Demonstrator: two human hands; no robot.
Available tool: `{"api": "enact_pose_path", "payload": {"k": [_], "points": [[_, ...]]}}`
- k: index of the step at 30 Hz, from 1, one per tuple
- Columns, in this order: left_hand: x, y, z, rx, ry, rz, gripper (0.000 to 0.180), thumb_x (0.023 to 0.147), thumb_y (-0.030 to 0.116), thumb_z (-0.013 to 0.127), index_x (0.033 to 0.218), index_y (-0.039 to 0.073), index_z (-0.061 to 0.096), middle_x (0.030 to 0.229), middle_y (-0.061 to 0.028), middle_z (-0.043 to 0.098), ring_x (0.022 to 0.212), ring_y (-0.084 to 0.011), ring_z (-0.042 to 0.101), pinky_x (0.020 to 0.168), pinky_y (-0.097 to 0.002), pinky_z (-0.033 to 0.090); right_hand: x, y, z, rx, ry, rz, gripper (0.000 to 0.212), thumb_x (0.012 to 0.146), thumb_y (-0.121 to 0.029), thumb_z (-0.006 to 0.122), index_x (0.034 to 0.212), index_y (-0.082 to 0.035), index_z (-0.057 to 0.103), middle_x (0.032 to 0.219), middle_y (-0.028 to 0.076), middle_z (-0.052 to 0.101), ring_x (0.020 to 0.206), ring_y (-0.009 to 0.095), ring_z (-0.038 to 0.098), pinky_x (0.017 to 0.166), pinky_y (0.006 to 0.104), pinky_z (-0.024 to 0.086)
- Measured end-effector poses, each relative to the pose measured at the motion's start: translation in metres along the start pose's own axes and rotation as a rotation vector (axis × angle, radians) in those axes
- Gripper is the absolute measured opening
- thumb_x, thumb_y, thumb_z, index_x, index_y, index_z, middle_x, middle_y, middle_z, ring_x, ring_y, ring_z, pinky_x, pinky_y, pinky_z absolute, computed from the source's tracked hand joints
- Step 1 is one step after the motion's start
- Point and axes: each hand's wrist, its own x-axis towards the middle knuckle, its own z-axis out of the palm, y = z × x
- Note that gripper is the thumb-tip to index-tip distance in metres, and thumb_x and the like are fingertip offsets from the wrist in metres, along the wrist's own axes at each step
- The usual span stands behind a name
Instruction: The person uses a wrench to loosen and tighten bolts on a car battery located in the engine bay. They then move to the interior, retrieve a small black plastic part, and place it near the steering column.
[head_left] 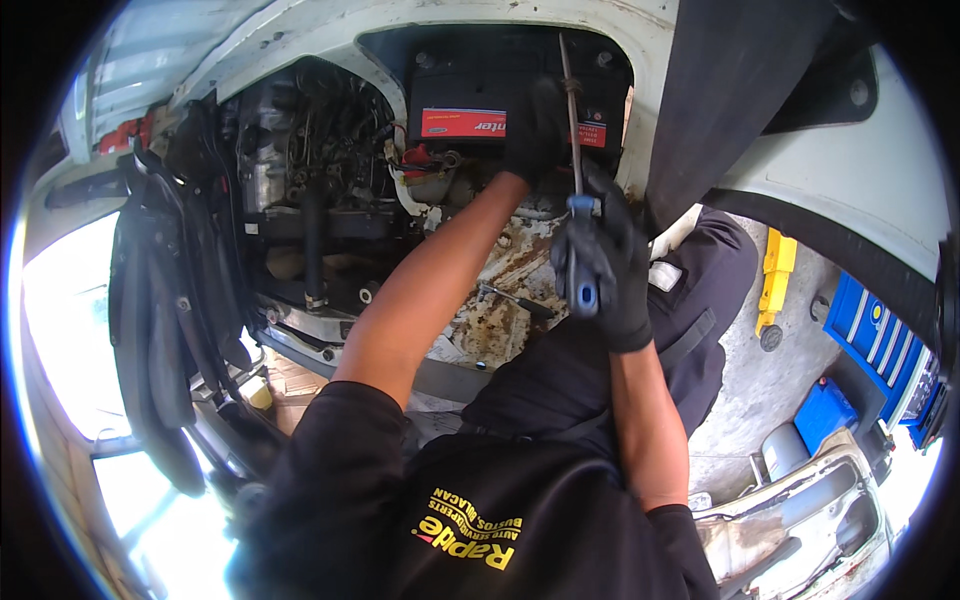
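My right hand [608, 250], in a black glove, is wrapped round the blue handle of a long screwdriver [586, 296]. Its thin metal shaft points away from me, across the right part of a black car battery [465, 85]. A rusty-looking bit shows partway along that shaft. My left hand [535, 130], also gloved in black, reaches to the battery's near side. Its fingers blend into the dark case, so their grip cannot be made out. Below my hands, a small tool with a black handle [535, 308] lies on a rusty, paint-worn panel [490, 335].
An engine [310, 150] with hoses sits left of the battery, beside red-capped wiring [415, 157]. Black seats [155, 320] stand upright at far left. At right are a yellow jack [775, 280], a blue tool cabinet [868, 325] and a worn white panel [800, 520].
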Motion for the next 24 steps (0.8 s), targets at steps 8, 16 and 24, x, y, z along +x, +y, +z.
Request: {"api": "enact_pose_path", "payload": {"k": [8,16,24], "points": [[0.001,0.012,-0.001,-0.043,-0.022,-0.042,0.046,0.110,0.038,0.042,0.090,0.003,0.064,0.072,-0.0116,0.059,0.066,-0.0220,0.055,0.061,-0.0415,0.042,0.010,-0.002,0.008,-0.034,0.039,-0.019,0.055,0.102,-0.022,0.058,0.151,-0.003,0.041,0.080,0.006,0.060,0.058,0.010,0.057,0.053,0.0247,0.046],[-0.003,0.022,0.004,0.030,-0.101,0.026,0.043,0.110,0.034,0.044,0.091,0.002,0.066,0.071,-0.0107,0.058,0.065,-0.0206,0.054,0.060,-0.0412,0.042,0.047,-0.002,-0.010,-0.091,0.048,-0.053,0.058,0.101,-0.018,0.058,0.154,-0.006,0.039,0.080,0.006,0.061,0.060,0.009,0.057,0.054,0.0240,0.046],[0.002,-0.012,-0.003,-0.084,-0.152,-0.001,0.040,0.112,0.034,0.043,0.103,0.004,0.068,0.082,-0.0028,0.065,0.075,-0.0108,0.059,0.064,-0.0315,0.047,-0.007,0.000,-0.002,-0.048,0.029,0.002,0.055,0.099,-0.017,0.061,0.148,0.000,0.043,0.087,0.006,0.062,0.072,0.010,0.062,0.065,0.0272,0.050]]}}
